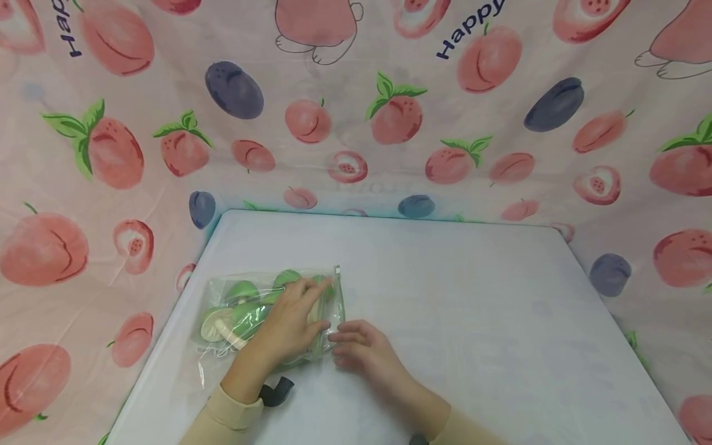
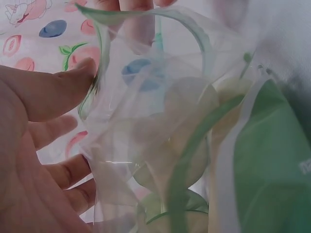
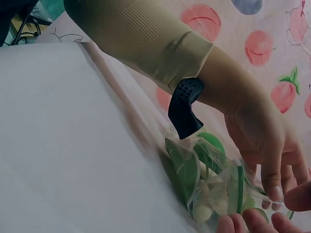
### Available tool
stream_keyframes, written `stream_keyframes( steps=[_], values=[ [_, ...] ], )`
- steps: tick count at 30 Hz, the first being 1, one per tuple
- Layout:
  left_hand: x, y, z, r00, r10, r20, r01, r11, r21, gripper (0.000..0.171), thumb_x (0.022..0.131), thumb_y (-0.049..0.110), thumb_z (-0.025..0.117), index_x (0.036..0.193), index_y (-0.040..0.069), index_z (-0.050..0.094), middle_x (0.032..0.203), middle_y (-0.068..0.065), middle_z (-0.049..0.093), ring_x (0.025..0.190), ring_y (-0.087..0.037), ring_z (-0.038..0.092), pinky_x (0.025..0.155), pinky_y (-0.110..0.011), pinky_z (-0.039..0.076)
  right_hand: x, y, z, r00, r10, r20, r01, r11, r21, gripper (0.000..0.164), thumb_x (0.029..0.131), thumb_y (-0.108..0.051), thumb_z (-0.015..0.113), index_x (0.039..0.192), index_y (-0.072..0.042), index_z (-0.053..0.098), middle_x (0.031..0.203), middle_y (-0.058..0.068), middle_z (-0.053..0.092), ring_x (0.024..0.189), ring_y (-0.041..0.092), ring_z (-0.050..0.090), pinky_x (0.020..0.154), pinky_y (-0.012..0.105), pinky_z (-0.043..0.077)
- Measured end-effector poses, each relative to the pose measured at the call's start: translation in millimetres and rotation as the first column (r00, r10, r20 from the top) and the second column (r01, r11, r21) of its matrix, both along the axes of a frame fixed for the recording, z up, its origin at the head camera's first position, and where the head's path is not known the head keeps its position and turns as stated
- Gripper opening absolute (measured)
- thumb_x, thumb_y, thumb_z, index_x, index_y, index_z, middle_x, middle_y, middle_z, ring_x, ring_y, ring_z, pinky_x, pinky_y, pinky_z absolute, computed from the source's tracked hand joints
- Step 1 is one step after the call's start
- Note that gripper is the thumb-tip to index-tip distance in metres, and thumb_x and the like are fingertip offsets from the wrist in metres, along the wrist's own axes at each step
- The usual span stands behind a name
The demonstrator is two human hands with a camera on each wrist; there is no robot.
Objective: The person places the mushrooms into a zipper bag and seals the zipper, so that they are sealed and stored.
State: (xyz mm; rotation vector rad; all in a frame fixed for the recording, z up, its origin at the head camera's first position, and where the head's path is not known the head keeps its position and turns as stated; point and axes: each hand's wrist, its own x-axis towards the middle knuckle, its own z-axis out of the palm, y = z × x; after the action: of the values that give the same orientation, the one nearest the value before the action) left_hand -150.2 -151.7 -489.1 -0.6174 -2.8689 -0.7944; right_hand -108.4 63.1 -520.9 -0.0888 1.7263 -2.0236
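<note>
On the left of the table lies a clear zip bag (image 1: pixel 334 309) with a green strip at its mouth, its right side. Green-capped, cream-stemmed toy-like mushrooms (image 1: pixel 245 318) fill it. My left hand (image 1: pixel 292 321) lies across the bag's right half with loosely spread fingers. In the left wrist view its thumb (image 2: pixel 80 82) touches the gaping mouth, and a green-and-white printed panel (image 2: pixel 272 165) is at the right. My right hand (image 1: pixel 369 352) reaches the mouth's lower corner, fingers nearly straight. Its fingertips (image 3: pixel 255 221) are right at the film in the right wrist view.
The white tabletop (image 1: pixel 473 321) extends right of the bag. A fruit-patterned curtain (image 1: pixel 356 123) borders its back and sides. A black strap piece (image 1: pixel 276 392) sticks out by my left cuff. Dark equipment with cables (image 3: pixel 34 22) shows at a corner of the right wrist view.
</note>
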Motion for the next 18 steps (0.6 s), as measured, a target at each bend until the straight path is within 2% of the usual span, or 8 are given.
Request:
stream_keyframes(
  steps=[4, 7, 11, 18],
  values=[
    [-0.5, 0, 0.1, 1.0, 0.009, 0.001, -0.009, 1.0, 0.003, 0.092, 0.093, 0.025, 0.086, 0.169, 0.02, 0.036, 0.142, -0.009, 0.06, 0.134, -0.032, 0.057, 0.114, -0.054, 0.05, 2.0, -3, -1.3, 1.0, -0.004, -0.002, 0.004, 1.0, -0.017, 0.049, 0.097, -0.004, 0.064, 0.142, 0.007, 0.051, 0.14, 0.028, 0.068, 0.107, 0.017, 0.075, 0.096, 0.033, 0.063],
    [-1.2, 0, 1.6, 1.0, 0.008, 0.016, -0.008, 1.0, 0.001, 0.083, 0.1, 0.023, 0.078, 0.17, 0.019, 0.033, 0.144, -0.01, 0.061, 0.137, -0.033, 0.057, 0.115, -0.055, 0.05, 3.0, -6, -2.0, 1.0, -0.004, -0.011, 0.004, 1.0, -0.016, 0.049, 0.096, -0.002, 0.063, 0.142, 0.008, 0.051, 0.137, 0.03, 0.07, 0.107, 0.018, 0.075, 0.096, 0.032, 0.063],
    [-2.7, -1, 5.9, 0.999, -0.012, 0.051, 0.011, 1.0, 0.023, 0.071, 0.107, 0.017, 0.066, 0.17, 0.016, 0.033, 0.144, -0.014, 0.062, 0.139, -0.035, 0.057, 0.117, -0.057, 0.049, 4.1, -7, -2.3, 0.999, 0.0, -0.032, 0.0, 1.0, 0.001, 0.049, 0.095, 0.0, 0.062, 0.141, 0.009, 0.05, 0.133, 0.031, 0.071, 0.111, 0.023, 0.075, 0.097, 0.031, 0.063],
    [-9.0, -4, 10.8, 0.995, -0.043, 0.091, 0.035, 0.995, 0.089, 0.067, 0.108, 0.005, 0.058, 0.169, 0.011, 0.032, 0.137, -0.015, 0.068, 0.137, -0.038, 0.059, 0.118, -0.058, 0.048, 4.5, -9, -2.2, 0.996, 0.005, -0.087, -0.001, 0.999, 0.043, 0.05, 0.094, 0.001, 0.066, 0.14, 0.01, 0.052, 0.127, 0.032, 0.073, 0.115, 0.034, 0.075, 0.091, 0.023, 0.062]
  ],
)
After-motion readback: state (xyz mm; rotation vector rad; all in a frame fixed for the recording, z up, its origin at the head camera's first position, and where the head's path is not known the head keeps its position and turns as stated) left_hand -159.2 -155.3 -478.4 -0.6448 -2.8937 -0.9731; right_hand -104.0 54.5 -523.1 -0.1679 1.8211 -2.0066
